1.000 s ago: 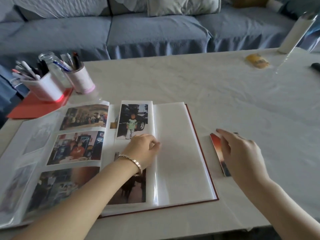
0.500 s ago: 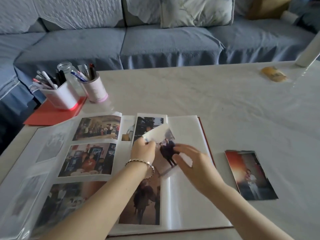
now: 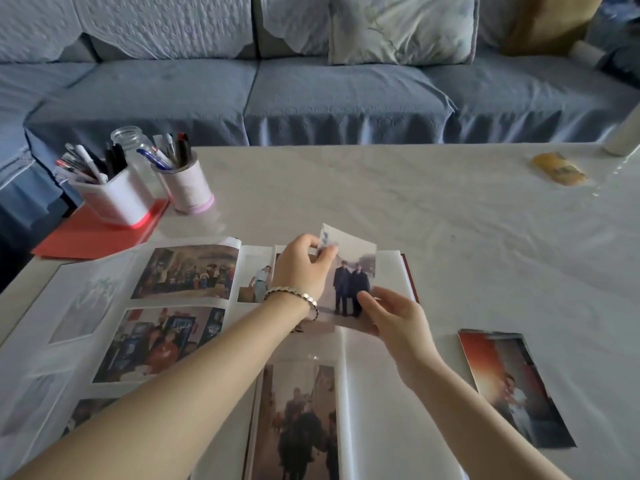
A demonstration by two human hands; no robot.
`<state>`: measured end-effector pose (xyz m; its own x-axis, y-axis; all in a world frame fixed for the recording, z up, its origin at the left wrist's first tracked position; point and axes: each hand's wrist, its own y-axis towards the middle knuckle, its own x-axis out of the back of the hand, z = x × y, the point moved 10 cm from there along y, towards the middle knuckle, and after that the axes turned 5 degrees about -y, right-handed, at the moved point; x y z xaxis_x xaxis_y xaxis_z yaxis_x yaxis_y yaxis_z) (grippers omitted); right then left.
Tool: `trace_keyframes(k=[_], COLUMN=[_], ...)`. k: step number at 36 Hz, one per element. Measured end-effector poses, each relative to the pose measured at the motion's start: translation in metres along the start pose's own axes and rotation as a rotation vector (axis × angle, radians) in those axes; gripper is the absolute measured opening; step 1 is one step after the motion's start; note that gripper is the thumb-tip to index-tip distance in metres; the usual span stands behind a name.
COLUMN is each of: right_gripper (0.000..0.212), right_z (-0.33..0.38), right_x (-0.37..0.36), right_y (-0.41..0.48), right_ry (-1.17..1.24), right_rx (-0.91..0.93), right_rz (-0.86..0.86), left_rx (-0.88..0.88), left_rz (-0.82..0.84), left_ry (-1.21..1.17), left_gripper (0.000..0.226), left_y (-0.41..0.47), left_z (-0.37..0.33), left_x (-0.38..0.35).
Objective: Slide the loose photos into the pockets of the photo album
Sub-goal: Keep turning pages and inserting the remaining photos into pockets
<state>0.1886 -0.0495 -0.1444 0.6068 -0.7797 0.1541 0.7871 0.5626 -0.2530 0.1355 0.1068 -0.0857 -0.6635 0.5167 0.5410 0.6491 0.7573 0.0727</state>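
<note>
The photo album (image 3: 391,393) lies open on the table in front of me, with several photos in its pockets. Both hands hold a loose photo (image 3: 353,275) of two people in dark coats above the album's right page. My left hand (image 3: 301,268), with a bracelet on the wrist, pinches the photo's upper left corner. My right hand (image 3: 394,320) grips its lower right edge. The photo is slightly curled and tilted. A second loose photo (image 3: 512,386) with a reddish background lies flat on the table right of the album.
Two white pen holders (image 3: 114,199) (image 3: 187,185) and a glass jar (image 3: 133,150) stand at the back left on a red sheet (image 3: 86,237). A yellow packet (image 3: 557,168) lies far right. A white cylinder (image 3: 627,133) stands at the right edge. A blue sofa (image 3: 311,88) runs behind the table.
My right hand picked the two-people photo off the pile at the right and brought it over the album, where my left hand took its top corner. The reddish photo is now uncovered.
</note>
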Motion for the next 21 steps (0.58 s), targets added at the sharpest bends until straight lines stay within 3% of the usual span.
trace_keyframes(k=[3, 6, 10, 13, 15, 17, 21], right_gripper=[0.017, 0.019, 0.021, 0.025, 0.024, 0.024, 0.016], right_z=[-0.009, -0.021, -0.033, -0.031, -0.028, -0.024, -0.019], right_x=[0.024, 0.056, 0.078, 0.077, 0.073, 0.070, 0.058], right_y=[0.006, 0.011, 0.014, 0.012, 0.011, 0.012, 0.016], right_ry=[0.075, 0.179, 0.181, 0.175, 0.166, 0.159, 0.188], right_rx=[-0.065, -0.114, -0.162, -0.158, -0.142, -0.127, -0.127], right_rz=[-0.144, -0.325, -0.379, -0.344, -0.310, -0.291, -0.234], left_rx=[-0.061, -0.096, -0.484, -0.602, -0.590, -0.508, -0.169], left_rz=[0.146, 0.416, 0.610, 0.660, 0.633, 0.619, 0.654], left_ry=[-0.014, 0.047, 0.634, 0.867, 0.877, 0.807, 0.498], left_gripper=[0.034, 0.050, 0.038, 0.018, 0.010, 0.015, 0.020], left_y=[-0.008, -0.025, -0.049, -0.058, -0.055, -0.050, -0.041], left_z=[-0.007, -0.003, -0.003, -0.005, -0.006, 0.000, 0.025], left_x=[-0.017, -0.044, -0.073, -0.078, -0.074, -0.067, -0.054])
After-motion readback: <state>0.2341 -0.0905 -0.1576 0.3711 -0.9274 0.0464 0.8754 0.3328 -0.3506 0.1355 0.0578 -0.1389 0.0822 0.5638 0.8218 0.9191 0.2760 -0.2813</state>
